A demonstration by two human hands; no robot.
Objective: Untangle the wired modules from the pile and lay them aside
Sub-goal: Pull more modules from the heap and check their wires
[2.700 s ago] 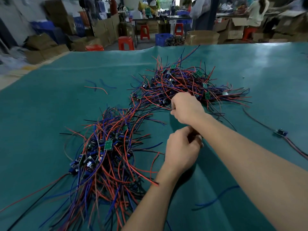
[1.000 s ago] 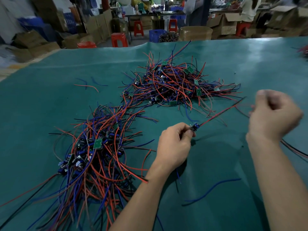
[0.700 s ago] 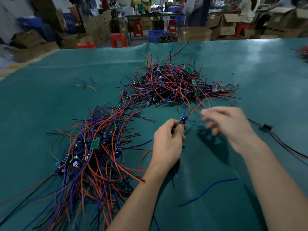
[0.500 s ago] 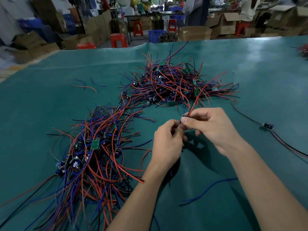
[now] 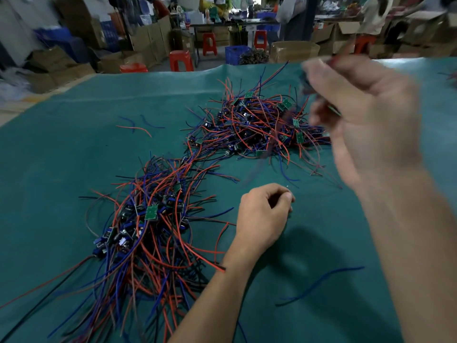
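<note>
While the right hand (image 5: pixel 366 120) is raised and blurred above the table (image 5: pixel 74 157), its curled fingers seem to pinch a wired module (image 5: pixel 306 87), but the blur hides how exactly. The left hand (image 5: pixel 264 216) rests low on the table, its fingers loosely curled with thumb and forefinger close together; I cannot tell if it holds a thin wire or nothing.

My judgement is that the task is in an early stage. Two big piles are still tangled: the far pile (image 5: pixel 259 127) behind the left hand and the near pile (image 5: pixel 148 231) just left of it, joined by a trail of wires. Near the left hand, on its right, lies only one loose blue wire (image 5: pixel 321 283); no sorted row of modules is visible.

No brand, label or readable writing shows on the small green boards or on the cartons behind the table.
</note>
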